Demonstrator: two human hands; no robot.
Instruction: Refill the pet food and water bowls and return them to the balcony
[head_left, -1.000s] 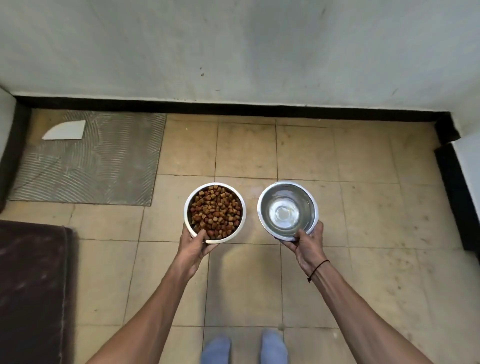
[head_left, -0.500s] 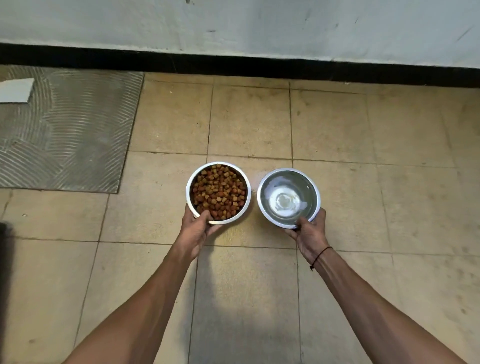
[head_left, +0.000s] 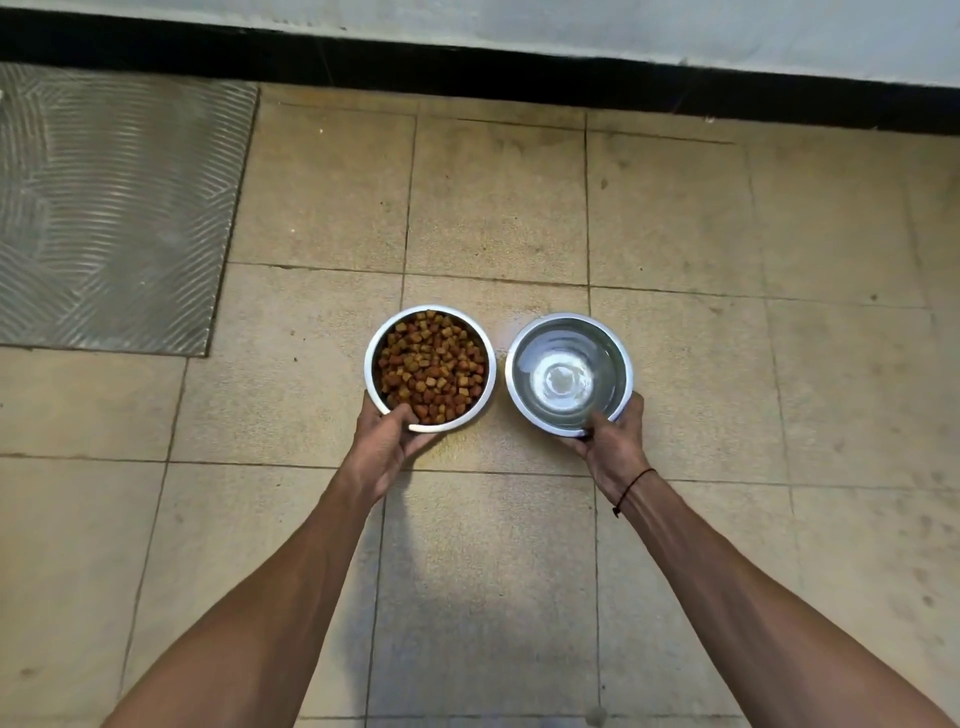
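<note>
A steel food bowl (head_left: 375, 343) heaped with brown kibble is held at its near rim by my left hand (head_left: 384, 444), thumb over the edge. Beside it on the right, a steel water bowl (head_left: 569, 375) with clear water is gripped at its near rim by my right hand (head_left: 613, 441). Both bowls are level and side by side, a small gap between them, low over the beige floor tiles (head_left: 498, 208). Whether they touch the floor I cannot tell.
A grey ribbed mat (head_left: 114, 208) lies on the floor at the left. A black skirting strip (head_left: 519, 78) runs below a white wall across the top. Bare tiles surround the bowls on all sides.
The view has closed in on the floor and the wall has slid up out of frame. Both bowls have come lower toward the tiles, still held the same way.
</note>
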